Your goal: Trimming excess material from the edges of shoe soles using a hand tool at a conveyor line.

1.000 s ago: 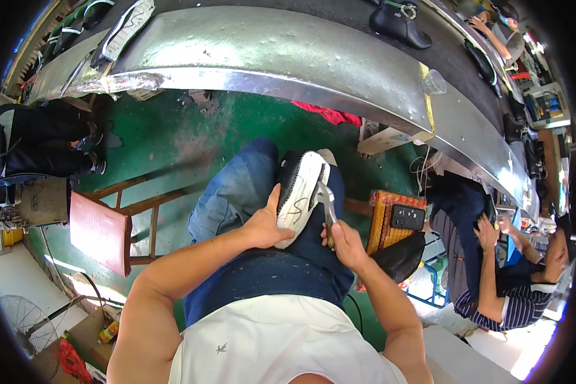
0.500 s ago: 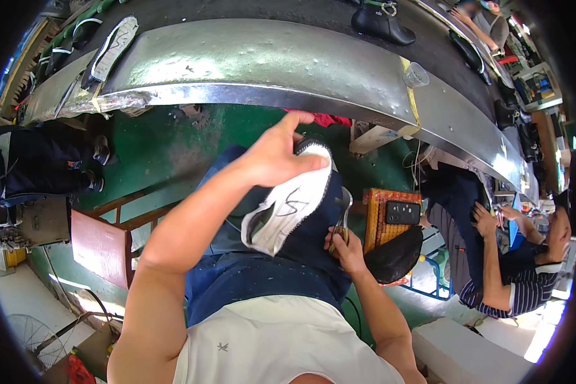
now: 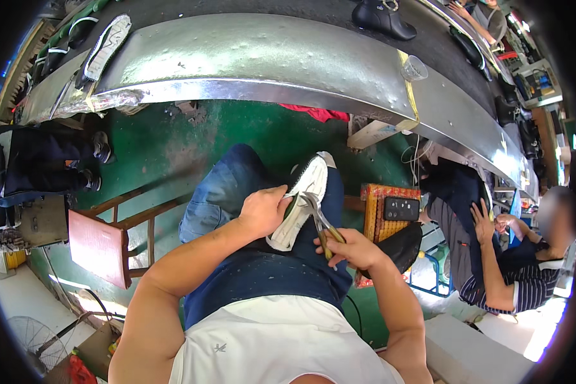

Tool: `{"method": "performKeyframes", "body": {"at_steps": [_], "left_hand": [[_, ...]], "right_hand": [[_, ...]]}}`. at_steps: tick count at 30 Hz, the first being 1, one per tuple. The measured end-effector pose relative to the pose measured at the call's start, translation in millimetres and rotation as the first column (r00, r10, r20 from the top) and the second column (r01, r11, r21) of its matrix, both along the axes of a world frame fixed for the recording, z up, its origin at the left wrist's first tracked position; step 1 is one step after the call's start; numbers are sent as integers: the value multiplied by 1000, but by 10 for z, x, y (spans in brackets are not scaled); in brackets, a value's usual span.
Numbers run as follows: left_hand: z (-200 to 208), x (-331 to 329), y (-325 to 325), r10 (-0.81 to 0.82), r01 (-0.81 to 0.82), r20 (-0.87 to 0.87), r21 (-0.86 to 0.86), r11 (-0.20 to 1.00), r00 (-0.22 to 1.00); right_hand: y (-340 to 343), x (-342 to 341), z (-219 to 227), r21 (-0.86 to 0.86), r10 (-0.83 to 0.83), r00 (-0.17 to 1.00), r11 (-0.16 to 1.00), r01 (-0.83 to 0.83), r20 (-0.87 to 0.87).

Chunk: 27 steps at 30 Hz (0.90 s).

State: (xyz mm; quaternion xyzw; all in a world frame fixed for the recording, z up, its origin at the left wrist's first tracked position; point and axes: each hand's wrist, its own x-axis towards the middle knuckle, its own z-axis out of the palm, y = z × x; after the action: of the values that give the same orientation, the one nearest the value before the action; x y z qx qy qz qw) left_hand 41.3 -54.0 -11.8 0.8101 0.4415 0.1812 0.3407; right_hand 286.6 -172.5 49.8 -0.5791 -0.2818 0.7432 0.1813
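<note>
A shoe (image 3: 313, 178) lies bottom up over my lap, its white underside facing me and a dark stitched-looking edge along one side. My left hand (image 3: 264, 211) is closed around the shoe's left side, thumb on the edge. In my right hand (image 3: 357, 249) I grip pincers (image 3: 323, 223) with brass-coloured handles. Their metal jaws lie against the white underside near the middle of the shoe, close to my left fingertips. Whether the jaws pinch any material is too small to tell.
Ahead runs a metal-edged bench (image 3: 256, 51) with a dark belt carrying a white-bottomed shoe (image 3: 107, 47), a black boot (image 3: 382, 19) and a clear cup (image 3: 415, 68). To my right a phone (image 3: 401, 208) rests on a woven-topped seat; beyond sits a co-worker (image 3: 502, 281). A wooden chair (image 3: 99, 246) stands left.
My left hand has moved down from the shoe's far end to its left side. The shoe has turned more upright. My right hand has lifted the pincers from beside my thigh onto the shoe.
</note>
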Motion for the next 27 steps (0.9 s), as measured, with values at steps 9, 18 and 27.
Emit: {"method": "performKeyframes", "body": {"at_steps": [9,18,27], "left_hand": [[9,-39,100,-5,11,29,-201,979,1000],[112,-210,-136,66,-64,174,-15,998,982],[140,-89,-246,-4,-31,221,152,988,975]], "right_hand": [[112,-101,-392,635,-64,807,654,-410,587],[93,109,313,212,267,813,881,-424,518],[414,94,526,216,479,607,643,-734,634]]}}
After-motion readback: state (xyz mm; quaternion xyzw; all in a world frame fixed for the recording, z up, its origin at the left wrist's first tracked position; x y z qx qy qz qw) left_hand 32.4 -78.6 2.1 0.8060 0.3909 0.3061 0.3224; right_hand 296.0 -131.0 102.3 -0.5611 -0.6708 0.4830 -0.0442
